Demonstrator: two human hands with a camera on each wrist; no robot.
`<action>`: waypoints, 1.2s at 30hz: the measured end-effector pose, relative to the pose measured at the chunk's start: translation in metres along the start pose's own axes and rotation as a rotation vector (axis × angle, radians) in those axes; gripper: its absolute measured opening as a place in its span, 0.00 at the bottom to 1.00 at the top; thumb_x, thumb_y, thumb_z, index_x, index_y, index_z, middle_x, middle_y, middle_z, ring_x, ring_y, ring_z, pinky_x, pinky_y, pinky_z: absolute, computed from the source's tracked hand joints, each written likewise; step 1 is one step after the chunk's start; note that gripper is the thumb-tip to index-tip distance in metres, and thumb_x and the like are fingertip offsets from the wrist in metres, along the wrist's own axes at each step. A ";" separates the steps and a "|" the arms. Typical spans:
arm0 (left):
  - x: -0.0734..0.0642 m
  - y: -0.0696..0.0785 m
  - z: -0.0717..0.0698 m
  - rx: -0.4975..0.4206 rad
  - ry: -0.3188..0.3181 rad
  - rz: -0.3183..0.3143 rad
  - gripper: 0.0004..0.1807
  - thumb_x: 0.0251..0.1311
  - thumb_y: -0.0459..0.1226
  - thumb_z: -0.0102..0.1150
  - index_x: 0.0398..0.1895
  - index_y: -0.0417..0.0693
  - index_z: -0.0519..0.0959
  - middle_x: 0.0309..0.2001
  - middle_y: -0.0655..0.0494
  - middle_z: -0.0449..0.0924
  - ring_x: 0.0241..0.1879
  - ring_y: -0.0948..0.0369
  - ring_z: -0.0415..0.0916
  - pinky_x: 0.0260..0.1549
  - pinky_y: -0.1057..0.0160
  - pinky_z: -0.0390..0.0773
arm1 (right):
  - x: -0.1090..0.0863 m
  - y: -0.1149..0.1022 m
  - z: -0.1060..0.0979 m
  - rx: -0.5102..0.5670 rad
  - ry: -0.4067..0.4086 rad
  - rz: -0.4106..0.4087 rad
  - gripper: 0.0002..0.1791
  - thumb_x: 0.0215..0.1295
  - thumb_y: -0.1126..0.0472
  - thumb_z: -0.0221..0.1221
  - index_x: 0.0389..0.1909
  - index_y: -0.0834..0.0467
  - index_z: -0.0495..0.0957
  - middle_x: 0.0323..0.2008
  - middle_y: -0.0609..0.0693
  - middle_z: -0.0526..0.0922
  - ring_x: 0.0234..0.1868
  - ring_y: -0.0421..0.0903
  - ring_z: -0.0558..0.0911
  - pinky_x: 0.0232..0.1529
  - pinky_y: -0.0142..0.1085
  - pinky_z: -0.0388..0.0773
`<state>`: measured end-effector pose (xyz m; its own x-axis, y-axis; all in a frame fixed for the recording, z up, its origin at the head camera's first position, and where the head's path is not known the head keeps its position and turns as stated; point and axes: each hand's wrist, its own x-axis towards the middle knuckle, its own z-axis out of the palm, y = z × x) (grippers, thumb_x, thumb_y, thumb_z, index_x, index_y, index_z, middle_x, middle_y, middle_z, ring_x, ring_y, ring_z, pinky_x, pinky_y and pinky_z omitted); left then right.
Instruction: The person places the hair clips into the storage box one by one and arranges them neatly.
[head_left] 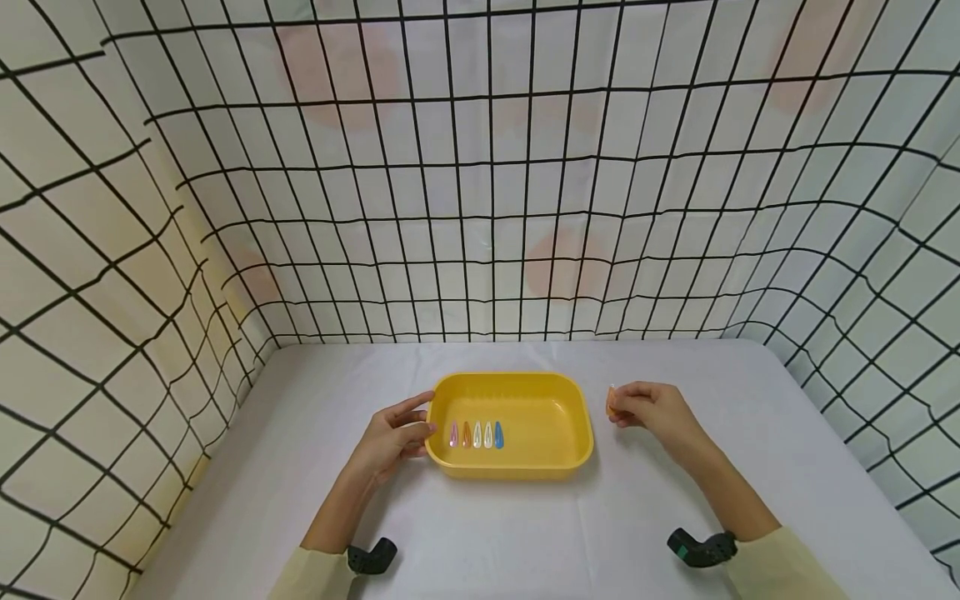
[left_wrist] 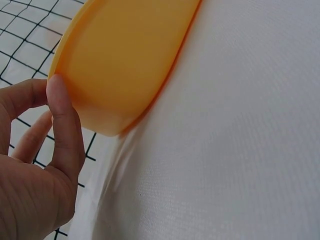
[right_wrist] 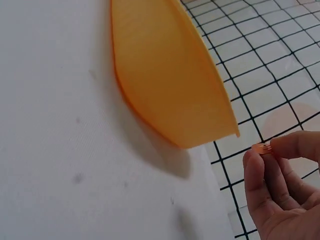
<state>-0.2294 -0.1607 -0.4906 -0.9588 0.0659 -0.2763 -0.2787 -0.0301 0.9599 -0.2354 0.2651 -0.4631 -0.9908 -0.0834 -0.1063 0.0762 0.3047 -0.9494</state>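
Observation:
A yellow tray (head_left: 542, 437) stands on the white-covered table. Inside its left half, a row of snap hair clips lies side by side: a pink clip (head_left: 453, 434), an orange clip (head_left: 467, 434), two white clips (head_left: 477, 434) and a blue clip (head_left: 498, 434). At the tray's left end my left hand (head_left: 384, 439) grips the rim, its thumb against the yellow wall (left_wrist: 120, 60) in the left wrist view. To the right of the tray, my right hand (head_left: 662, 412) pinches a small orange hair clip (right_wrist: 261, 148) between thumb and fingers, partly hidden by them.
The white table cloth (head_left: 487, 533) spreads around the tray. Black wire grid (head_left: 491, 171) over white sheeting rises behind the table and along both sides. A dark camera mount sits on the left wrist (head_left: 371, 557) and another on the right wrist (head_left: 701, 548).

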 end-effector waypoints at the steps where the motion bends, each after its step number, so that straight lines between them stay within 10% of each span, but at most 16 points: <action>1: 0.000 0.000 0.000 0.001 0.001 -0.002 0.33 0.57 0.26 0.69 0.66 0.56 0.80 0.47 0.50 0.77 0.20 0.63 0.77 0.26 0.67 0.86 | 0.000 -0.002 0.001 0.013 0.002 -0.010 0.20 0.74 0.55 0.62 0.49 0.71 0.80 0.40 0.55 0.87 0.38 0.44 0.86 0.44 0.31 0.88; 36: 0.000 -0.001 -0.001 -0.001 -0.015 0.008 0.33 0.56 0.26 0.70 0.67 0.55 0.80 0.49 0.48 0.77 0.21 0.62 0.79 0.27 0.67 0.87 | 0.021 -0.047 0.089 0.105 -0.093 0.036 0.16 0.69 0.66 0.64 0.52 0.73 0.79 0.39 0.62 0.88 0.34 0.46 0.90 0.47 0.46 0.89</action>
<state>-0.2290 -0.1617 -0.4911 -0.9602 0.0808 -0.2674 -0.2706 -0.0313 0.9622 -0.2498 0.1641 -0.4469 -0.9730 -0.1635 -0.1631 0.1276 0.2082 -0.9697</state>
